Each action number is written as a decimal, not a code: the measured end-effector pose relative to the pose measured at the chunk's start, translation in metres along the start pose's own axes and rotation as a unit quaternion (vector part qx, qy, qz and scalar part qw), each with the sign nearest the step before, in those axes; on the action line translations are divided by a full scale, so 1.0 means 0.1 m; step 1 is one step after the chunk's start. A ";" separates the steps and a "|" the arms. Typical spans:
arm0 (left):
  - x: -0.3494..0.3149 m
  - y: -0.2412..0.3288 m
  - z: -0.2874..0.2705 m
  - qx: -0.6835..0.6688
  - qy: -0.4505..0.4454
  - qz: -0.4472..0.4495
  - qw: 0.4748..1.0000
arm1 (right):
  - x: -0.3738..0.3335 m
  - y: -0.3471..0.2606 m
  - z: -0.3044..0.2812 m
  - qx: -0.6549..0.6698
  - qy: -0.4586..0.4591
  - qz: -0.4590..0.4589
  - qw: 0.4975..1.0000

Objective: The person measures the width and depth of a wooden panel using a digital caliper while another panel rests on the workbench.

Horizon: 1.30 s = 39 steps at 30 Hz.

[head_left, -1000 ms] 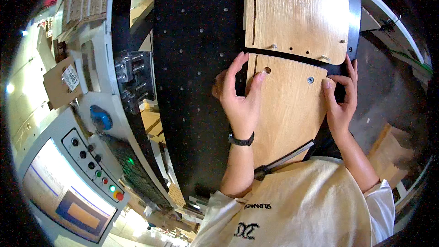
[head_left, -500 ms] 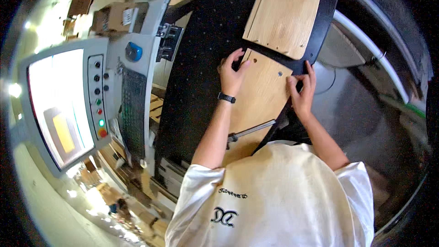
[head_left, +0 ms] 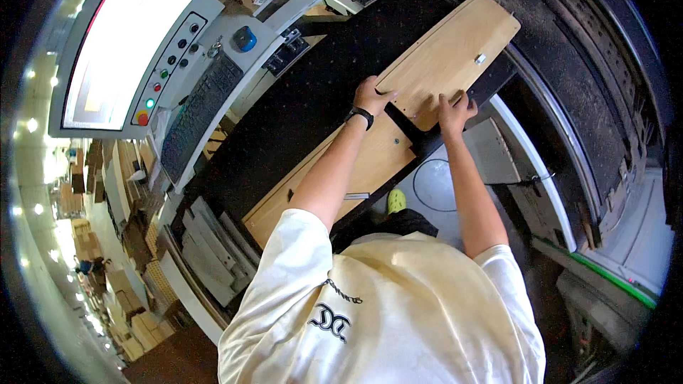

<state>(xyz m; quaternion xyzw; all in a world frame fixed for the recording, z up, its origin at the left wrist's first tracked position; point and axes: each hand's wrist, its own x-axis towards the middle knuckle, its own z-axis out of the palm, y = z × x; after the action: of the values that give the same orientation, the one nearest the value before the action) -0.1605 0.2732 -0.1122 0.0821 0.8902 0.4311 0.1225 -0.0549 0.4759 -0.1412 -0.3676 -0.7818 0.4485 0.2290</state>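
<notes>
Two pale wooden boards lie end to end on a black surface, a narrow dark gap between them. My left hand (head_left: 372, 96) is at the near left corner of the far board (head_left: 448, 50), thumb and fingers apart around that corner. Just off the same board's near right corner, my right hand (head_left: 457, 114) has its fingers bent and spread, holding nothing. The far board carries a small light-coloured block near its right edge. A thin grey metal bar (head_left: 357, 196) lies on the near board (head_left: 384, 148), which my left forearm partly covers.
To the left stand a control panel with a lit screen (head_left: 128, 35), a keyboard (head_left: 203, 110) and a blue mouse (head_left: 245, 38). Grey strips (head_left: 213, 249) are stacked at the lower left. A curved white rail (head_left: 533, 163) runs along the right, near a cable loop on the floor.
My view has swung round, so the boards now slant up to the right. Both hands have moved from the near board's far end to the far board's near end.
</notes>
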 end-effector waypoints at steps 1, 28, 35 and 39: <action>0.04 0.01 0.00 -0.006 -0.012 -0.015 1.000 | 0.05 -0.01 0.00 0.014 0.002 0.013 1.000; -2.81 0.17 -1.13 -0.582 -0.024 -0.055 0.811 | -2.01 -0.99 -0.99 0.292 -0.183 0.062 0.937; -4.55 -0.69 -1.76 -0.676 0.074 -0.069 0.730 | -3.84 -1.55 -1.02 0.316 -0.332 0.063 0.886; -5.69 -1.26 -2.29 -0.705 0.174 -0.066 0.685 | -4.75 -1.39 -0.81 0.296 -0.495 -0.016 0.817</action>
<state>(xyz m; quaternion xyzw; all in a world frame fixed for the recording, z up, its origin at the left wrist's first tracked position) 0.3121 -0.1185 0.0092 -0.1635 0.3325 0.9287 0.0153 0.2459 0.1032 0.0057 0.0020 -0.6249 0.7762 -0.0834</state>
